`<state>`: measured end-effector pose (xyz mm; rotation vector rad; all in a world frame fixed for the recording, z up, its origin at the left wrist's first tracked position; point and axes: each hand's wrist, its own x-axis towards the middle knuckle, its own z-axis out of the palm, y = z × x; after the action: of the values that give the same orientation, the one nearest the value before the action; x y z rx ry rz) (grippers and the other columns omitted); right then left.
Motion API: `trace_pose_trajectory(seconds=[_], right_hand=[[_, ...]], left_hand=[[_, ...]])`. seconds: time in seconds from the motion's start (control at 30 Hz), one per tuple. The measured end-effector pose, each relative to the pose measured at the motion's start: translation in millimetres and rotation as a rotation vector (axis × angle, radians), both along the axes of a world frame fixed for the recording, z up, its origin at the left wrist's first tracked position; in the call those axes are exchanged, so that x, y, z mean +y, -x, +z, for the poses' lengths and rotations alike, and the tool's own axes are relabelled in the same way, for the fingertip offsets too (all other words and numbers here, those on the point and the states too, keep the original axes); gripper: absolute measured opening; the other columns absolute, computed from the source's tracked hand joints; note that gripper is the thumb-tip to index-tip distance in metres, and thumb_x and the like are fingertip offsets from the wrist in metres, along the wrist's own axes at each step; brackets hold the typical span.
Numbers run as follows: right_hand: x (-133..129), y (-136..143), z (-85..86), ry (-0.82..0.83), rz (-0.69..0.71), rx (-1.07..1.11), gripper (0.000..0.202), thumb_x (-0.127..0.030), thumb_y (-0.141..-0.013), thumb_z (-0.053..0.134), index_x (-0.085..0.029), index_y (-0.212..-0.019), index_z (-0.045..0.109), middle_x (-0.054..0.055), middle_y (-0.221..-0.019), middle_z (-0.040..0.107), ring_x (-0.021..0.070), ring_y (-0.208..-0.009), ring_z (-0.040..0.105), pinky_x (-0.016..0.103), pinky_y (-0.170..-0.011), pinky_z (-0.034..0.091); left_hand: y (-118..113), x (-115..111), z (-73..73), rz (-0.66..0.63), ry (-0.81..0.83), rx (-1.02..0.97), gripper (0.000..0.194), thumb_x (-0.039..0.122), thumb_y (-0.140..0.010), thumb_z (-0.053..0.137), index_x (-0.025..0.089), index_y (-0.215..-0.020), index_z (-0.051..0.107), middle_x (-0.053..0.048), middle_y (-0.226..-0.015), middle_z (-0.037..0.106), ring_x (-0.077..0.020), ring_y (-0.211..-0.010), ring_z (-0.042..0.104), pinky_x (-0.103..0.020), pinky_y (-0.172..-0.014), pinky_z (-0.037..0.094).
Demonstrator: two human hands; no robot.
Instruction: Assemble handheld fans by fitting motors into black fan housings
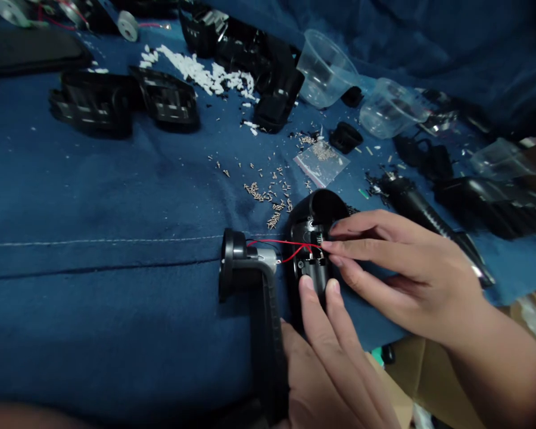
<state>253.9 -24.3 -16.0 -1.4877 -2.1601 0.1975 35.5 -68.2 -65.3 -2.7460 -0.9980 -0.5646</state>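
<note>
A black plastic housing half (297, 238) lies hollow side up on the blue cloth, with screw posts and small metal contacts inside. My left hand (335, 369) holds it from below, two fingertips pressed on its inner part. Over the contacts, the fingers of my right hand (411, 274) pinch the end of a red wire (290, 242). Red wires run left to a small silver motor (265, 257), set in a black round-headed part (229, 265) with a long curved arm. This part lies along the left side of the housing. A thin dark wire runs beside the red ones.
Small screws (274, 214) are scattered beyond the housing, near a plastic bag (322, 164) of screws. White bits (209, 74), black shells (172, 98) and clear cups (326, 71) lie farther back. A black ribbed cylinder (420, 208) is at right, above a cardboard box (429, 369).
</note>
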Motion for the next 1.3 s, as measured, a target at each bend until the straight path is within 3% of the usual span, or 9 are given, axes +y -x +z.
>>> trace_pose_trajectory(seconds=[0.27, 0.53, 0.7, 0.77, 0.8, 0.97, 1.07, 1.17, 1.3], right_hand=[[-3.4, 1.9, -4.8, -0.025, -0.042, -0.018, 0.026, -0.009, -0.099, 0.074, -0.018, -0.122, 0.080, 0.008, -0.127, 0.074, 0.0132, -0.116, 0.074, 0.026, -0.097, 0.065], [-3.9, 6.5, -5.6, -0.023, -0.038, -0.038, 0.026, -0.007, -0.099, 0.073, -0.017, -0.123, 0.079, 0.009, -0.125, 0.075, 0.0126, -0.113, 0.075, 0.024, -0.097, 0.066], [-4.8, 11.7, -10.2, -0.107, -0.080, -0.014, 0.023, -0.010, -0.102, 0.069, -0.019, -0.119, 0.081, 0.008, -0.116, 0.079, 0.0150, -0.104, 0.078, 0.027, -0.091, 0.069], [-6.1, 13.3, -13.3, -0.100, -0.136, 0.062, 0.021, -0.014, -0.104, 0.067, -0.020, -0.118, 0.082, 0.007, -0.113, 0.080, 0.0156, -0.101, 0.079, 0.028, -0.089, 0.070], [-6.9, 14.6, -14.8, -0.081, -0.183, 0.109, 0.020, -0.018, -0.105, 0.067, -0.020, -0.118, 0.082, 0.007, -0.114, 0.081, 0.0158, -0.101, 0.080, 0.028, -0.090, 0.070], [-12.5, 29.3, -20.6, 0.130, -0.500, 0.453, 0.042, -0.043, -0.106, 0.068, -0.019, -0.140, 0.074, 0.010, -0.122, 0.081, 0.0161, -0.099, 0.082, 0.022, -0.075, 0.066], [-15.0, 39.5, -23.5, 0.209, -0.582, 0.552, 0.054, -0.052, -0.105, 0.063, -0.019, -0.146, 0.069, 0.010, -0.126, 0.080, 0.0167, -0.099, 0.081, 0.023, -0.069, 0.063], [-14.8, 45.0, -26.5, 0.216, -0.587, 0.544, 0.057, -0.053, -0.104, 0.060, -0.019, -0.149, 0.069, 0.009, -0.126, 0.079, 0.0167, -0.093, 0.079, 0.027, -0.071, 0.062], [-11.9, 45.8, -28.7, 0.225, -0.559, 0.551, 0.059, -0.050, -0.101, 0.061, -0.022, -0.152, 0.069, 0.008, -0.125, 0.079, 0.0194, -0.097, 0.076, 0.032, -0.081, 0.061]], left_hand=[[-16.0, -11.0, -14.0, -0.003, 0.010, -0.043, 0.047, 0.031, -0.097, 0.077, 0.025, -0.144, 0.081, -0.015, -0.156, 0.071, -0.0552, -0.143, 0.066, -0.053, -0.086, 0.075], [-12.6, -23.1, -26.2, 0.082, 0.039, -0.009, 0.059, 0.035, -0.095, 0.084, 0.027, -0.152, 0.075, -0.018, -0.149, 0.075, -0.0513, -0.125, 0.078, -0.056, -0.078, 0.074], [-54.3, -41.8, -25.8, 0.257, 0.090, 0.022, 0.044, 0.035, -0.094, 0.080, 0.015, -0.133, 0.085, -0.026, -0.153, 0.070, -0.0566, -0.129, 0.075, -0.064, -0.086, 0.071], [-57.4, -39.6, -23.4, 0.379, 0.167, 0.032, 0.045, 0.034, -0.089, 0.082, 0.010, -0.127, 0.086, -0.030, -0.149, 0.071, -0.0597, -0.125, 0.075, -0.069, -0.087, 0.070], [-52.2, -33.8, -20.6, 0.350, 0.164, 0.024, 0.046, 0.033, -0.087, 0.083, 0.009, -0.126, 0.086, -0.031, -0.147, 0.071, -0.0608, -0.127, 0.074, -0.070, -0.088, 0.069], [3.8, 27.2, 25.5, -0.249, -0.038, 0.120, 0.048, 0.035, -0.103, 0.071, 0.001, -0.135, 0.079, -0.032, -0.141, 0.074, -0.0508, -0.123, 0.079, -0.048, -0.081, 0.074], [21.8, 62.4, 68.2, -0.406, -0.017, 0.197, 0.039, 0.027, -0.107, 0.065, 0.003, -0.136, 0.078, -0.025, -0.137, 0.079, -0.0406, -0.121, 0.082, -0.043, -0.090, 0.073], [33.5, 92.4, 102.0, -0.398, 0.042, 0.204, 0.041, 0.021, -0.109, 0.063, 0.011, -0.148, 0.071, -0.019, -0.152, 0.073, -0.0347, -0.142, 0.071, -0.050, -0.117, 0.063], [61.7, 128.4, 116.0, -0.100, 0.334, 0.097, 0.051, 0.030, -0.110, 0.063, 0.021, -0.160, 0.060, -0.012, -0.159, 0.069, -0.0309, -0.144, 0.069, -0.051, -0.124, 0.057]])
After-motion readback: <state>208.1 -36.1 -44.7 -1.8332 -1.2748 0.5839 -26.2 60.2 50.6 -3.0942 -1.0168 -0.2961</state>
